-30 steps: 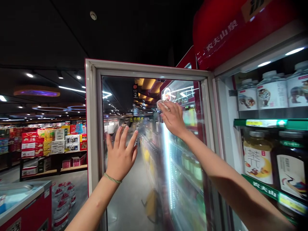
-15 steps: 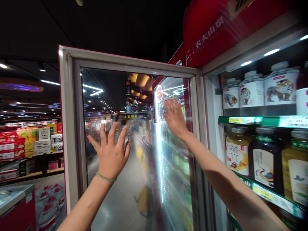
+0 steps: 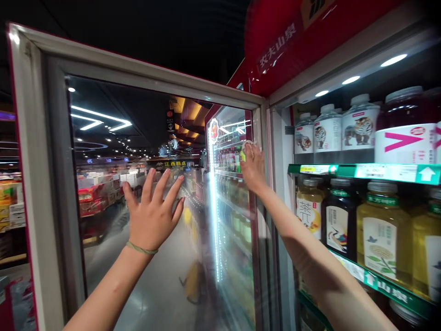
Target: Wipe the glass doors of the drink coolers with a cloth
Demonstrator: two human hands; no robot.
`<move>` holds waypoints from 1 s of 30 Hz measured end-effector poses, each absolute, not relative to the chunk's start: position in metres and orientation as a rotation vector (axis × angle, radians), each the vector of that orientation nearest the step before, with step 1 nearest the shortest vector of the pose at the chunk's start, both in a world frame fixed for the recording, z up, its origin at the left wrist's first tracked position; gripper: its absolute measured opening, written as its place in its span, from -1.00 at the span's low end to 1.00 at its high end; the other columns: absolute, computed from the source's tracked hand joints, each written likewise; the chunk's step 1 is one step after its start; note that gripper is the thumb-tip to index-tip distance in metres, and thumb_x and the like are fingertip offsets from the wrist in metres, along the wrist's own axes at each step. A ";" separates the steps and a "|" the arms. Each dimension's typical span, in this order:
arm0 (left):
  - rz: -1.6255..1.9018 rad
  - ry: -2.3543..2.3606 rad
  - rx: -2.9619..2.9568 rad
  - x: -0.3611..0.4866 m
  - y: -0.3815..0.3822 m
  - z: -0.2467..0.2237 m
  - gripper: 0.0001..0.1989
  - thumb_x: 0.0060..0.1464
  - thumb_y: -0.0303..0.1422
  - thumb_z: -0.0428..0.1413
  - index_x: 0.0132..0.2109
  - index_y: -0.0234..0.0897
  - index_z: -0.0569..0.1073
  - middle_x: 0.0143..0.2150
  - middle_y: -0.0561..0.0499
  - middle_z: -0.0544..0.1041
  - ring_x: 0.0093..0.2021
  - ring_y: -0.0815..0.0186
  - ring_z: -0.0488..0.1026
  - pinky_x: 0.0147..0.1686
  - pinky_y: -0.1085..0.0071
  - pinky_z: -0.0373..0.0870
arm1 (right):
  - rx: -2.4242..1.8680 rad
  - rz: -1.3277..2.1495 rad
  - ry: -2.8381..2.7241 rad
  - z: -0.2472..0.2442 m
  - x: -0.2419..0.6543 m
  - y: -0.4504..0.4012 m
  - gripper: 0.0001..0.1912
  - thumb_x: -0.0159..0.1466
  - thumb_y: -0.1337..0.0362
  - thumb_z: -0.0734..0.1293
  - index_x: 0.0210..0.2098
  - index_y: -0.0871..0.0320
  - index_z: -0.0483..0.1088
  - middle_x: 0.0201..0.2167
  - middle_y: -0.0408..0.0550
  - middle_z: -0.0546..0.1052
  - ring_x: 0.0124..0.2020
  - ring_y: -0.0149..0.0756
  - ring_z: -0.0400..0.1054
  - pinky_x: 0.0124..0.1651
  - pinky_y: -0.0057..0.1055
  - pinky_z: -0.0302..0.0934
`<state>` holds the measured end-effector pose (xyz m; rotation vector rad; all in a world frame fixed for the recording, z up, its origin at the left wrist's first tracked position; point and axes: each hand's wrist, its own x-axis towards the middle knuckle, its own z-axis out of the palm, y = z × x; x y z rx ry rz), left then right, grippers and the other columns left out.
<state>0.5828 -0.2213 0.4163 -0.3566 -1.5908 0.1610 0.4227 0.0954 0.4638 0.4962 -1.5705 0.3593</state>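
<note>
The glass door [image 3: 113, 257] of a drink fridge stands swung open in front of me, its pale frame running along the top and left. My left hand [image 3: 149, 216], with a thin green band at the wrist, lies against the pane with fingers spread. Near the hinge side, my right hand [image 3: 254, 168] presses on the glass. A bit of pale cloth [image 3: 248, 144] shows at its fingertips; most of it is hidden by the hand.
To the right, fridge shelves [image 3: 344, 171] hold several bottles, including a yellow tea bottle [image 3: 379, 234]. A red fridge header [image 3: 275, 46] overhangs them. Through the pane show another lit fridge [image 3: 230, 207], an aisle floor and a yellow floor sign [image 3: 195, 282].
The view has turned right and come closer to the door, so more bottles show. My right hand has shifted toward the pane's hinge edge; my left hand stays spread on the glass.
</note>
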 end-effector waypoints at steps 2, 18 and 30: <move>0.171 -1.597 -0.357 0.584 -0.222 0.417 -0.31 0.27 -0.24 0.17 0.47 0.14 0.15 0.47 -0.10 0.28 0.51 -0.14 0.09 0.45 -0.36 -0.43 | 0.579 0.287 -1.600 0.461 0.424 0.095 -0.28 0.49 -0.17 -0.18 0.55 -0.13 -0.41 0.52 0.04 0.00 0.58 0.05 -0.27 0.53 0.31 -0.25; 0.188 -1.640 -0.345 0.591 -0.223 0.416 -0.28 0.28 -0.24 0.19 0.49 0.17 0.11 0.49 -0.06 0.24 0.52 -0.10 0.07 0.49 -0.30 -0.44 | 0.454 0.460 -1.557 0.434 0.433 0.080 -0.31 0.53 0.01 -0.13 0.54 -0.06 -0.54 0.58 0.05 -0.19 0.59 0.06 -0.36 0.50 0.25 -0.02; 0.193 -1.633 -0.343 0.593 -0.223 0.416 -0.29 0.30 -0.23 0.17 0.49 0.18 0.10 0.49 -0.03 0.22 0.52 -0.05 0.08 0.51 -0.25 -0.39 | 0.728 0.296 -1.616 0.419 0.435 0.085 -0.28 0.50 -0.14 -0.10 0.52 -0.23 -0.56 0.56 -0.01 -0.10 0.58 0.10 -0.25 0.49 0.28 0.01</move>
